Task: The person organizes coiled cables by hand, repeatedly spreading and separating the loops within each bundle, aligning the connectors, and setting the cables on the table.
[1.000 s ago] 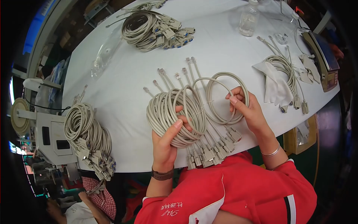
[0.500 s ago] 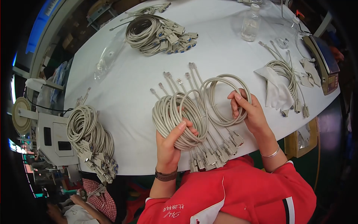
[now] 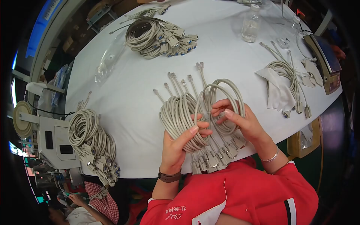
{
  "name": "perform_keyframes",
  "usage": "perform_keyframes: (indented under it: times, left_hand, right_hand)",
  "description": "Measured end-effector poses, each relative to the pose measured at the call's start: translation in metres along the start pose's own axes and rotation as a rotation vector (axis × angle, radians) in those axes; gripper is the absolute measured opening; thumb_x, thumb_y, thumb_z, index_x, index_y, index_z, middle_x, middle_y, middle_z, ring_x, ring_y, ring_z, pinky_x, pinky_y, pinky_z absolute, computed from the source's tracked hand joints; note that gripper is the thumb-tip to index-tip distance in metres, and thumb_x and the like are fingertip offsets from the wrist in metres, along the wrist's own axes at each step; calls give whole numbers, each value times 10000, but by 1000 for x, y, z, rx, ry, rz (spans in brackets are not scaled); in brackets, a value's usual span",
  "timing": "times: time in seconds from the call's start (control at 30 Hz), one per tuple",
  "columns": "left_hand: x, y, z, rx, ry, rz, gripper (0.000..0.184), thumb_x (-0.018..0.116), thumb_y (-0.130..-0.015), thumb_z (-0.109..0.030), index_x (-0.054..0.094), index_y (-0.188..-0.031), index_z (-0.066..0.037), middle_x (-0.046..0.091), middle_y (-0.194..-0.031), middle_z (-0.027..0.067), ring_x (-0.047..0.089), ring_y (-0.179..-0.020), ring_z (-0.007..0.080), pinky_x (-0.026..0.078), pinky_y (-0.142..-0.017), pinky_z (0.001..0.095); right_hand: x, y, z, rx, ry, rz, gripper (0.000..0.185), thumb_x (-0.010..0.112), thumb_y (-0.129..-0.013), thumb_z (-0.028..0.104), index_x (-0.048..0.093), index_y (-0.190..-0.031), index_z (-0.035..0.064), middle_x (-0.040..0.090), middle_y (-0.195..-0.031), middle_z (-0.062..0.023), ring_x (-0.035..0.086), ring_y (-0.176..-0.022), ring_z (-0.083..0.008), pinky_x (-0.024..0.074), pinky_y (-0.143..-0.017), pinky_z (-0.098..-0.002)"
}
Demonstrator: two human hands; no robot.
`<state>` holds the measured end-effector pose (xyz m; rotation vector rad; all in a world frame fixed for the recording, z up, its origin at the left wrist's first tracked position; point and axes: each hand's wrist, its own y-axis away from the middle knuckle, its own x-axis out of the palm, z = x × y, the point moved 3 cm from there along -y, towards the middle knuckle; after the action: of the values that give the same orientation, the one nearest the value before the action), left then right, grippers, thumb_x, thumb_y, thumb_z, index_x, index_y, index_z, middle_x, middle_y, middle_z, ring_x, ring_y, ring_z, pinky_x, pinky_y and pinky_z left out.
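Several coiled beige cables (image 3: pixel 174 114) lean together at the table's front, clear plugs pointing away and grey connectors (image 3: pixel 213 159) near the red shirt. My left hand (image 3: pixel 182 140) wraps round the lower part of these coils, its thumb in front and fingers through the loops. On the right, my right hand (image 3: pixel 236 116) has its fingers inside another coil (image 3: pixel 227 88), thumb and fingers apart, with the cable passing round them. That coil stands up beside the left-hand ones and touches them.
A cable pile (image 3: pixel 92 138) lies left beside a grey machine (image 3: pixel 58 142). Another pile (image 3: pixel 144 35) is at the back. A bottle (image 3: pixel 250 24), white-wrapped cables (image 3: pixel 281 90) and a scale (image 3: pixel 324 63) stand right. A person's arm (image 3: pixel 90 210) shows lower left.
My right hand has moved left with the right coil, closer to my left hand. Its fingers have spread from the pinch on the coil's edge. The left-hand coils have turned slightly.
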<state>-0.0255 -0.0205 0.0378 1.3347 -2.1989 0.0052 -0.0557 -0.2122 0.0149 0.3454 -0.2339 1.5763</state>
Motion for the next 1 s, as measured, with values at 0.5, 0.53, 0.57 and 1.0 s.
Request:
perform_keyframes:
  times: [0.5, 0.53, 0.57, 1.0]
  left_hand:
    - [33, -46, 26, 90, -134, 88, 349, 608, -852, -9, 536, -1193, 15, 638, -1072, 73, 603, -990, 132, 469, -891, 271]
    - [35, -40, 24, 96, -147, 84, 346, 613, -851, -13, 537, -1187, 20, 641, -1065, 78, 605, -990, 136, 468, -890, 270]
    - [33, -35, 24, 98, -158, 96, 346, 612, -851, -12, 536, -1186, 22, 643, -1060, 80, 606, -989, 138, 469, -888, 270]
    - [10, -14, 14, 248, -182, -20, 254, 643, -827, -44, 589, -1064, 31, 660, -923, 104, 635, -862, 168, 489, -813, 288]
  right_hand:
    - [16, 3, -11, 40, -263, -109, 469, 546, -954, 261, 470, -1299, -47, 585, -1163, -104, 545, -1042, -122, 432, -919, -275]
    - [17, 7, -10, 42, -244, -79, 463, 535, -959, 256, 466, -1305, -44, 589, -1162, -102, 547, -1043, -122, 432, -922, -276]
    - [19, 10, -10, 49, -224, -51, 457, 525, -965, 251, 463, -1311, -42, 593, -1161, -100, 550, -1044, -122, 433, -924, -278]
    - [28, 7, -6, -139, -138, 125, 351, 533, -913, 147, 499, -1214, -31, 613, -1128, -138, 604, -1019, -193, 461, -923, -300]
